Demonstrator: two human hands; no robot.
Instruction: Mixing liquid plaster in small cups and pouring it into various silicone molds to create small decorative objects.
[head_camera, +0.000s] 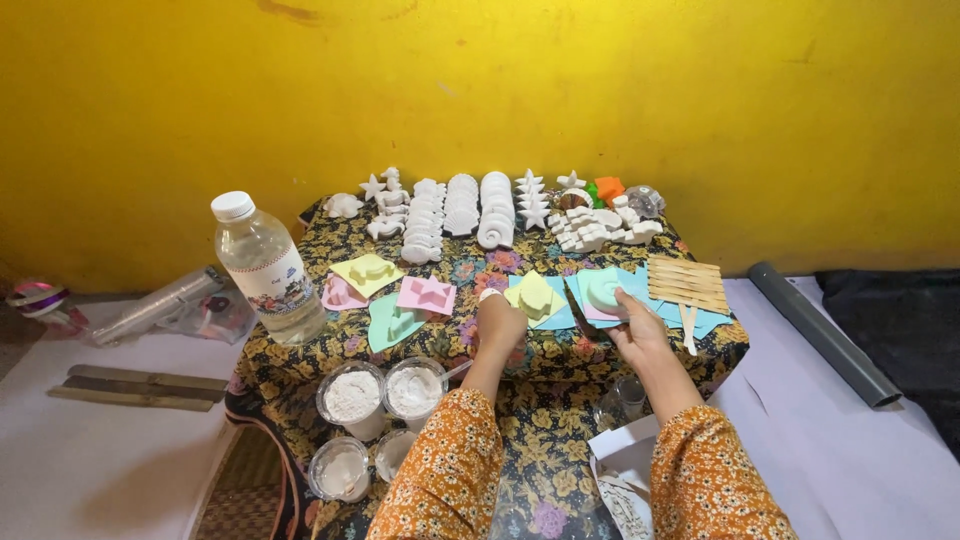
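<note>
1. Four cups stand at the table's near edge, at 7 o'clock from the left hand (499, 322); the two rear cups (352, 397) hold white powder, and the front pair (340, 468) look whitish inside.
2. A clear bottle (265, 266) stands upright at 9 o'clock, cap on, partly full.
3. The left hand rests on the table (300, 350) with its fingers curled against the yellow mould (533, 296); whether it grips it I cannot tell.
4. The right hand (638, 330) pinches the edge of the green mould (603, 292), which lies flat at 12 o'clock from it.
5. A dark blade (577, 308) lies between the hands, its long axis running 11 to 5.
6. White casts (480, 212) line the far edge; wooden sticks (687, 281) lie at 2 o'clock from the right hand.
</note>
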